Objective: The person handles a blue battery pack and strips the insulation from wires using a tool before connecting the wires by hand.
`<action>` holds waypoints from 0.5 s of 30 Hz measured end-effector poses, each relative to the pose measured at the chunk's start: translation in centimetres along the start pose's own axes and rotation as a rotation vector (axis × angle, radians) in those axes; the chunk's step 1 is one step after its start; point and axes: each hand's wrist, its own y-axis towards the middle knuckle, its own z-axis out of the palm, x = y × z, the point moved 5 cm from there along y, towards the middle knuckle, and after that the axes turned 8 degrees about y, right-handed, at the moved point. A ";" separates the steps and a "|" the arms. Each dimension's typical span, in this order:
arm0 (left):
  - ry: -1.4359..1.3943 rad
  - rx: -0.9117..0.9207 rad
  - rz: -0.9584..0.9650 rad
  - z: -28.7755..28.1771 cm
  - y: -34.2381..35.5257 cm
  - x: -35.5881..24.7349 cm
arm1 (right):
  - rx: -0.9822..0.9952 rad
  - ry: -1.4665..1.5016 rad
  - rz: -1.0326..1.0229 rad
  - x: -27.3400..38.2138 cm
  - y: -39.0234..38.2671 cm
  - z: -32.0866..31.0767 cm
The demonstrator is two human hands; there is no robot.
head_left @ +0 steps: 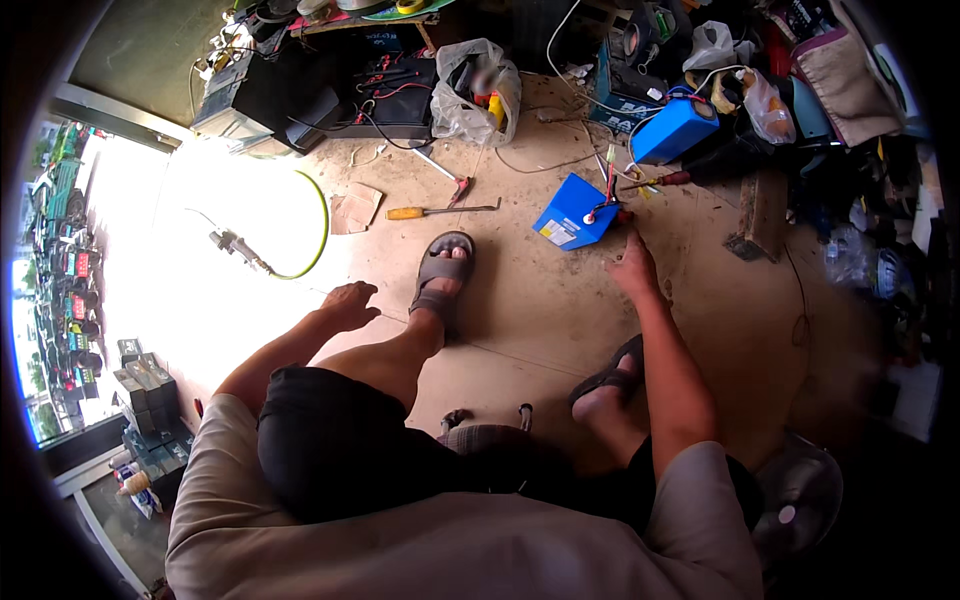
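Observation:
A blue shrink-wrapped battery pack (572, 213) lies tilted on the floor in front of me, with a pale label and red and black leads. My right hand (633, 268) reaches to its near right corner, thumb and forefinger apart. A small dark red part (625, 216) shows just past the fingertips; whether they touch it I cannot make out. Over the floor by my left knee hangs my left hand (350, 304), fingers loosely stretched, holding nothing. Beyond my left foot lie a hooked tool with an orange handle (405, 213) and a red-handled tool (460, 190).
A second blue battery pack (677, 128) stands farther back among cables. Near it lies a screwdriver (668, 180). A clear plastic bag (478, 95), a cardboard piece (357, 208) and a green hose (324, 225) with a metal fitting lie around. A brick-like block (760, 218) sits right.

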 end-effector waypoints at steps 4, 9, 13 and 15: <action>0.201 -0.311 0.218 -7.4 9.0 -2.9 | -0.134 -0.141 -0.183 -6.4 3.4 1.4; 0.202 -0.361 0.245 -11.5 16.1 -9.9 | -0.031 -0.020 -0.201 -6.0 10.8 2.6; 0.207 -0.444 0.276 -10.6 19.9 -11.0 | -0.091 -0.110 -0.137 -5.0 14.6 4.4; 0.230 -0.392 0.257 -12.2 19.6 -12.0 | -0.120 -0.184 -0.131 -6.1 15.6 4.9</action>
